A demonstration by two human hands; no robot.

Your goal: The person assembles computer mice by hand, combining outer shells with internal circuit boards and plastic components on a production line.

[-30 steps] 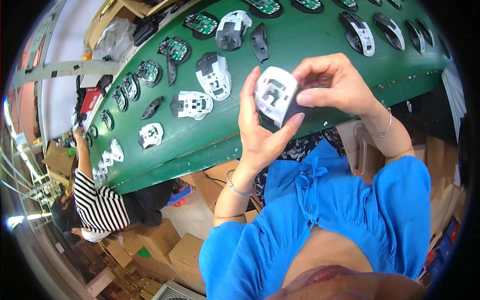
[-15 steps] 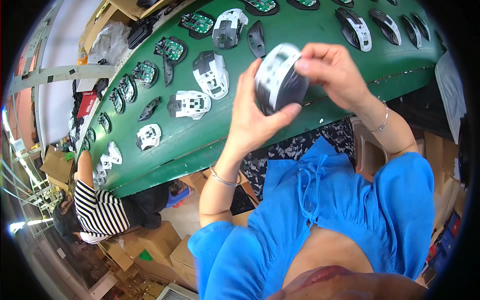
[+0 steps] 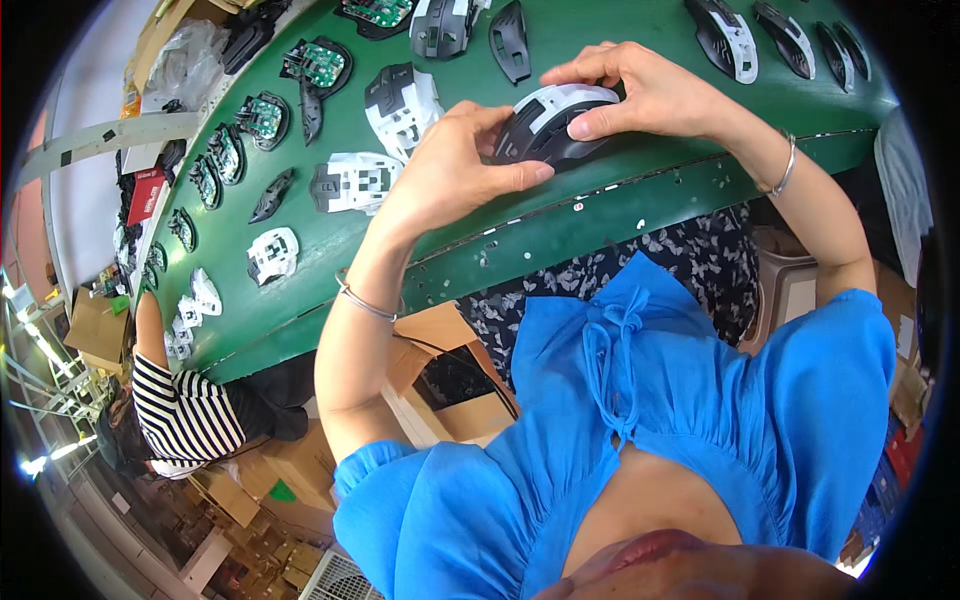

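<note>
2 hands (image 3: 650,95) | 1 held mouse shell (image 3: 549,126) | 2 bracelets (image 3: 364,303)

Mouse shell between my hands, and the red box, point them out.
Mouse shell (image 3: 546,137): head view, on its black side.
Red box (image 3: 147,195): head view, on its red face.

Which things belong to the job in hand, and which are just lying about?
Likely in use: black-and-white mouse shell in left hand and right hand; black side panel; circuit boards.
Probably lying about: red box; plastic bag; cardboard box.
</note>
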